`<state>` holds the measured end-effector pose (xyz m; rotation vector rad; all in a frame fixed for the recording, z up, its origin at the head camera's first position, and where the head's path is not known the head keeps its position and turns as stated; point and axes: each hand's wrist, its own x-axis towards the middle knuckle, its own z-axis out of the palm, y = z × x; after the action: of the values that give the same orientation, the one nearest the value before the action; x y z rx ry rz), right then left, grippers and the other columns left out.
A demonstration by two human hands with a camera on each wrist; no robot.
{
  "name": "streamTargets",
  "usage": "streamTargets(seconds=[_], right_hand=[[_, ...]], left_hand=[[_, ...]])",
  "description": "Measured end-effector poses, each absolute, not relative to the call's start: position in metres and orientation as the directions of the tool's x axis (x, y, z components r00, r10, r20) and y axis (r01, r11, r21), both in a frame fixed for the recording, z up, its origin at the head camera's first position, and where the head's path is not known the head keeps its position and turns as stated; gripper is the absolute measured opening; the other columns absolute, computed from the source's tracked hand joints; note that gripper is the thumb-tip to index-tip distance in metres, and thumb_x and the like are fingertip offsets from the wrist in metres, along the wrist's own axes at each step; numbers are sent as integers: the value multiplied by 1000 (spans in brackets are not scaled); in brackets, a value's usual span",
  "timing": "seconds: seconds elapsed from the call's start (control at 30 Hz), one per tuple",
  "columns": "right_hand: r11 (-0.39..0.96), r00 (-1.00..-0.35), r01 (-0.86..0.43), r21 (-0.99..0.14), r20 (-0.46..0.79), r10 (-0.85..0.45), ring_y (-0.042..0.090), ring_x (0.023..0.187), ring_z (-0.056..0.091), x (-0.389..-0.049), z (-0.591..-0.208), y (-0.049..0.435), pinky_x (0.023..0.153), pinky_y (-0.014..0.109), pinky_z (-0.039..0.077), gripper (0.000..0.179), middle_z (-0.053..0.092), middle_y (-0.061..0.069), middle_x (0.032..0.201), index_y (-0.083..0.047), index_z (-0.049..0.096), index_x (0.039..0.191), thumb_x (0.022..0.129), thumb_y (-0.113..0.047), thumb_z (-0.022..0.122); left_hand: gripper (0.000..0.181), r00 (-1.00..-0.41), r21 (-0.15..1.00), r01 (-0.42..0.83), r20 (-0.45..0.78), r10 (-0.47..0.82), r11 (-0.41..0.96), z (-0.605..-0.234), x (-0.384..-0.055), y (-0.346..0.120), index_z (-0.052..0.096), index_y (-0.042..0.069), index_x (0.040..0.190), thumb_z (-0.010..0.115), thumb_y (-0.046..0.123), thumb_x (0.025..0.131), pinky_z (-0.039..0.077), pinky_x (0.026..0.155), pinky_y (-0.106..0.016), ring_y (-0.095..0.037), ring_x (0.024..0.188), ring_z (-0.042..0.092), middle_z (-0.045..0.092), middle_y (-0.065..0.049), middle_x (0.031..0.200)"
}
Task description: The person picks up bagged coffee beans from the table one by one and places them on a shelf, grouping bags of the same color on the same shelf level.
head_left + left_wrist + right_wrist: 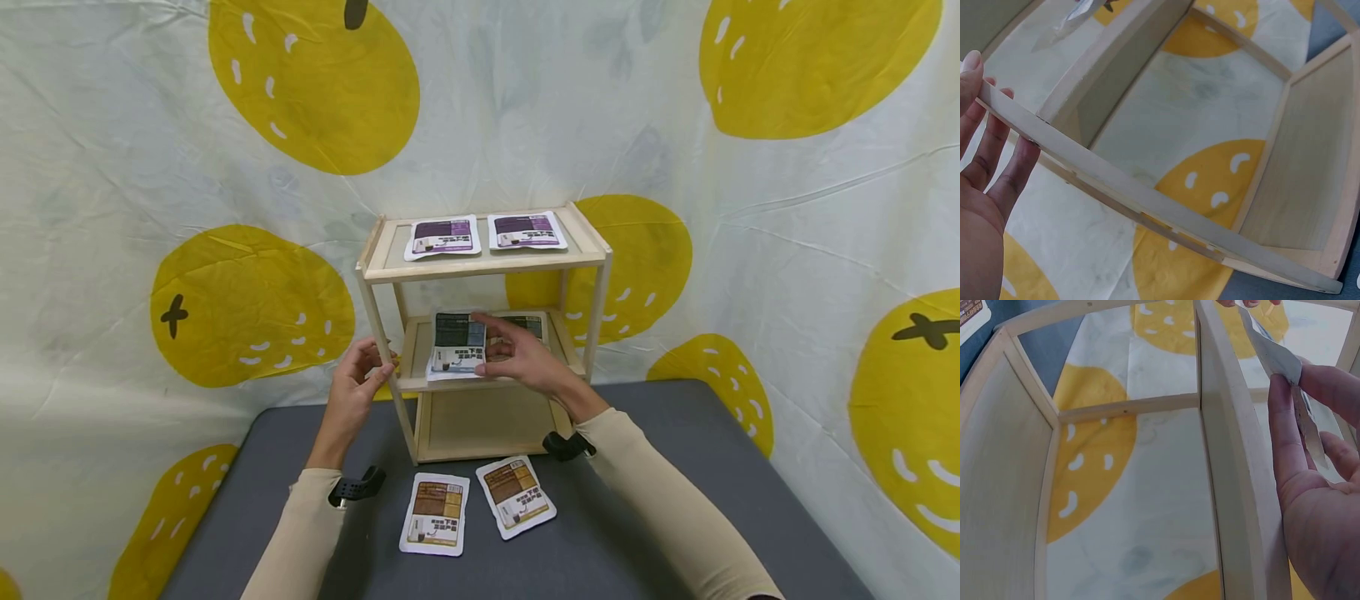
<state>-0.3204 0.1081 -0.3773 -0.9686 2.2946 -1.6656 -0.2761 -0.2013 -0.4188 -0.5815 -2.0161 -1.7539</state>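
Note:
A small wooden shelf rack [480, 268] with three tiers stands on the dark table. My left hand [358, 379] holds its left front post; in the left wrist view the thumb lies on one side of the post [1110, 165] and the fingers on the other. At the middle tier, my right hand [521, 354] pinches a flat packet [457, 346] with a dark green label, tilted up at the tier's front left. The right wrist view shows this packet [1272, 356] edge-on between thumb and fingers. Behind that hand lies another green-labelled packet [531, 323], partly covered.
Two purple-labelled packets, one left [444, 237] and one right [527, 230], lie on the top tier. On the table [600, 517] before the rack are two brown-labelled packets, left [435, 514] and right [516, 497]. A fruit-patterned cloth [480, 100] hangs behind.

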Motion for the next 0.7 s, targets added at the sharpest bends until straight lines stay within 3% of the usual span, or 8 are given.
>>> streamTargets(seconds=[0.3,0.7], right_hand=[[291,-799,-449,-845,233,-555,26,116,64,-330,-373,103,83,38,56,86,45,14,145,-29,34,159,88,-20,82],[352,-832,-407,-843,184,-523,33,125,60,-332,-369,98,100,50,51,88,49,18,148,-19,28,161,90,-18,80]], left_hand=[[37,-831,822,555,555,38,128,-419,-277,-202,55,3,134,65,3,98,56,85,-25,-24,103,62,60,-30,116],[40,-832,824,553,552,47,123,-420,-277,-202,53,2,136,64,1,98,57,85,-25,-24,104,64,61,-27,116]])
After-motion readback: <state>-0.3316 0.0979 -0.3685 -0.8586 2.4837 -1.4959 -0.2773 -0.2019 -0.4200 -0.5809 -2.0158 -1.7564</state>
